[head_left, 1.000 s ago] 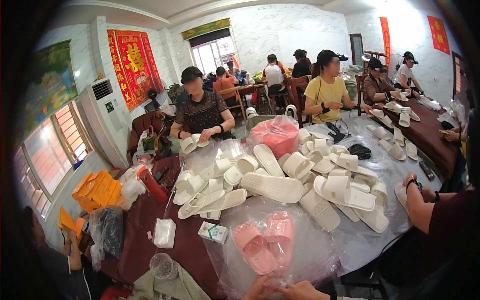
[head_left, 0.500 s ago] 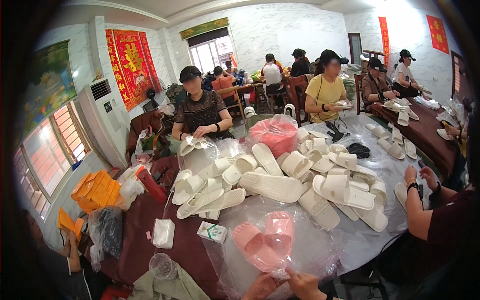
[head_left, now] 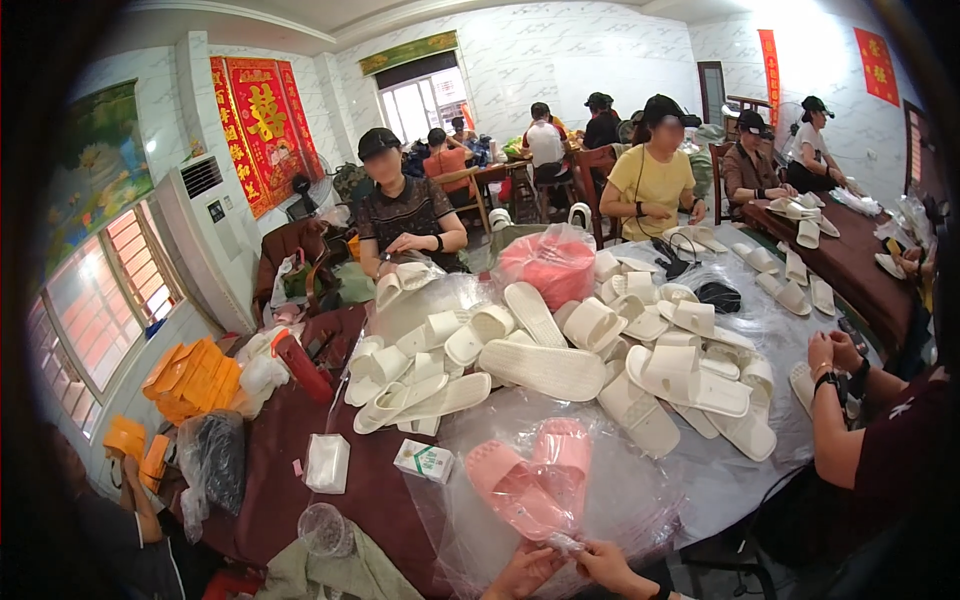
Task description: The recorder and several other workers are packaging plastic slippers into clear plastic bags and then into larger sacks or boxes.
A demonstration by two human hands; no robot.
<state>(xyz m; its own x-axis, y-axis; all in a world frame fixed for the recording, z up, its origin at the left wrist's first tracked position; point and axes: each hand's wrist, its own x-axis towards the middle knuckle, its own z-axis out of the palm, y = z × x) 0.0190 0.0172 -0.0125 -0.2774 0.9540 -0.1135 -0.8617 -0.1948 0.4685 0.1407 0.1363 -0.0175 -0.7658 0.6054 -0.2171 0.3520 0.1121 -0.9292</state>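
Observation:
A pair of pink slippers (head_left: 508,482) lies inside a clear plastic bag (head_left: 566,543) at the near side of the table. The heels point toward me. At the heel end, the fingers of my left hand (head_left: 530,570) close on the bunched end of the bag. My right hand (head_left: 608,567) pinches the same bunched plastic from the other side. More flat clear bags (head_left: 640,490) lie spread beneath the slippers. Just beyond them rises a heap of white slippers (head_left: 545,372), none of it touched by my hands.
Left of the bags are a small white box (head_left: 424,461), a white tissue pack (head_left: 327,463) and a clear cup (head_left: 325,530). A red bundle in plastic (head_left: 546,268) stands behind the heap. Co-workers sit around the table; one person's forearm (head_left: 838,425) is close at right.
The bagged pink slippers have shifted slightly, and the bunched bag end sits between my hands. Across the table, one person has set slippers down; another has moved a bagged pair rightward.

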